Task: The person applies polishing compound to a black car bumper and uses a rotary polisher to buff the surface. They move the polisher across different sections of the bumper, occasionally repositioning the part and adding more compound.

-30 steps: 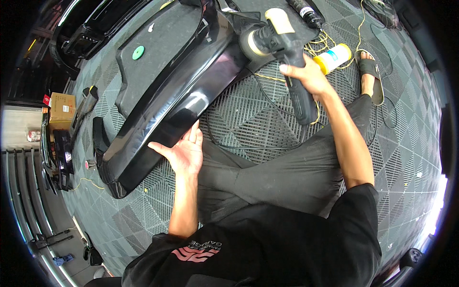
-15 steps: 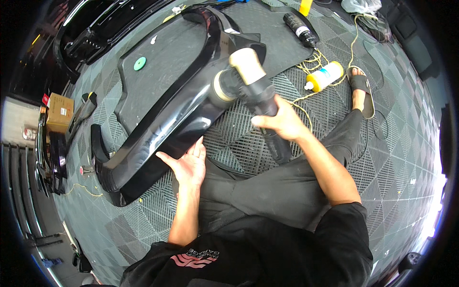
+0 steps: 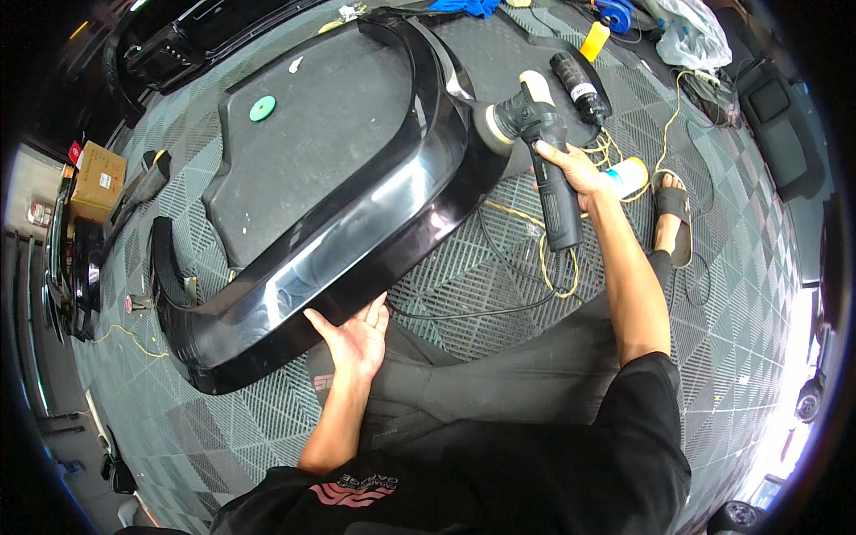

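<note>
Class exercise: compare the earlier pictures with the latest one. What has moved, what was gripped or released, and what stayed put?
The polisher in the right hand has slid along the glossy black bumper, its pad staying against the panel's edge. Nothing was taken up or let go. The left hand remains flat against the bumper's lower edge, and the black bottle and the sandalled foot lie as before.

Grey tiled floor (image 3: 731,294), black bumper (image 3: 357,241) across the middle, dark mat (image 3: 312,152) behind it, cardboard box (image 3: 96,178) far left, bottles (image 3: 580,89) and yellow cord (image 3: 553,259) right.
</note>
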Demonstrator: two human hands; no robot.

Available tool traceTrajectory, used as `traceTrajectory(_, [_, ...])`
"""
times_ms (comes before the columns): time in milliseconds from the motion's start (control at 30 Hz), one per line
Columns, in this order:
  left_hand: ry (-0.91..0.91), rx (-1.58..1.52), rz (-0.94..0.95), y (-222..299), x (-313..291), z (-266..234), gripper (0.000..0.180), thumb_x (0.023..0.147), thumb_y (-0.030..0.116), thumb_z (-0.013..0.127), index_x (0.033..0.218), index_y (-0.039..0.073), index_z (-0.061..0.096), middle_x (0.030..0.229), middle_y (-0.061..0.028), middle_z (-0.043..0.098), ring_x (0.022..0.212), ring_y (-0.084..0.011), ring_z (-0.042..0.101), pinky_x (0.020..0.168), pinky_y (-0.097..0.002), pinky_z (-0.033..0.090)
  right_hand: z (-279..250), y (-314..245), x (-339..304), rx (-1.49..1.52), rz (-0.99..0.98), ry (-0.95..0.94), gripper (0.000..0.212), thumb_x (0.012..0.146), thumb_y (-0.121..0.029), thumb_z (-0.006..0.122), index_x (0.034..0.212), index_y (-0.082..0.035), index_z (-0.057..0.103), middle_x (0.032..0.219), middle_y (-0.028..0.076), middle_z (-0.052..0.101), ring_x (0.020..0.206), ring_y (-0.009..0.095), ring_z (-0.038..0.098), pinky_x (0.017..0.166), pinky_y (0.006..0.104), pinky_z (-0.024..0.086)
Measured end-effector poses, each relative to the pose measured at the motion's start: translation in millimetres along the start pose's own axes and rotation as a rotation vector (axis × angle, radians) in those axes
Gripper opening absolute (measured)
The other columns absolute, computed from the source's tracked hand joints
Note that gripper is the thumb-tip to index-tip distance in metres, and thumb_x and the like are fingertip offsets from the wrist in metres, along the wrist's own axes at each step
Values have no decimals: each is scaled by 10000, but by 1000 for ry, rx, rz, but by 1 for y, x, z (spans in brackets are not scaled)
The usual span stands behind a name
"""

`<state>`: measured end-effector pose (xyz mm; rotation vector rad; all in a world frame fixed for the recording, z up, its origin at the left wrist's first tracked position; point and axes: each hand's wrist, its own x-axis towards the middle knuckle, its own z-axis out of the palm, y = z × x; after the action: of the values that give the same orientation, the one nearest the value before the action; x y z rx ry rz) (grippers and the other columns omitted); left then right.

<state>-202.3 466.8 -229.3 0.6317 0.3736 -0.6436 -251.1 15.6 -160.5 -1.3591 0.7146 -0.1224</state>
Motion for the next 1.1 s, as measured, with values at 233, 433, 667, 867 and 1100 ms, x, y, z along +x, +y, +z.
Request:
traceTrajectory(233, [55,-62,-50,-9,7,-19,1097,809,913,499,1495,57,479,1421,-164,592,1247,-359,622,966,-415,542,24,-4,3,-218,-79,-86,808,764,-440,920,1346,-7,564,1060,125,694,848,206,691,723,372,598])
traceTrajectory(433, [18,-20,-57,-15,11,-28,1098,836,924,442,1516,62,456,1450,-173,580,1341,-322,561,1034,-409,491,30,6,-45,-274,-84,-132,730,745,-348,939,1320,-27,624,1102,72,707,981,173,656,879,345,544])
traceTrajectory(667, [54,-5,-75,-17,11,-33,1113,861,922,396,1548,46,414,1510,-174,526,1404,-323,508,1088,-407,443,39,-29,9,-398,-46,-101,608,794,-353,914,1207,-36,601,909,77,680,689,178,666,626,350,575])
traceTrajectory(867, [13,38,-83,-22,15,-41,1078,859,930,374,1579,129,393,1524,-175,515,1437,-322,472,1140,-441,396,64,-87,59,-571,-49,-147,663,781,-440,902,1218,-21,633,906,82,702,672,164,667,592,317,562])
traceTrajectory(1100, [16,45,-82,-23,15,-42,1219,787,969,418,1574,39,356,1526,-218,498,1443,-340,467,1145,-450,422,103,-124,94,-868,-14,-220,741,697,-436,938,1243,7,705,1107,165,757,940,237,736,869,372,586])
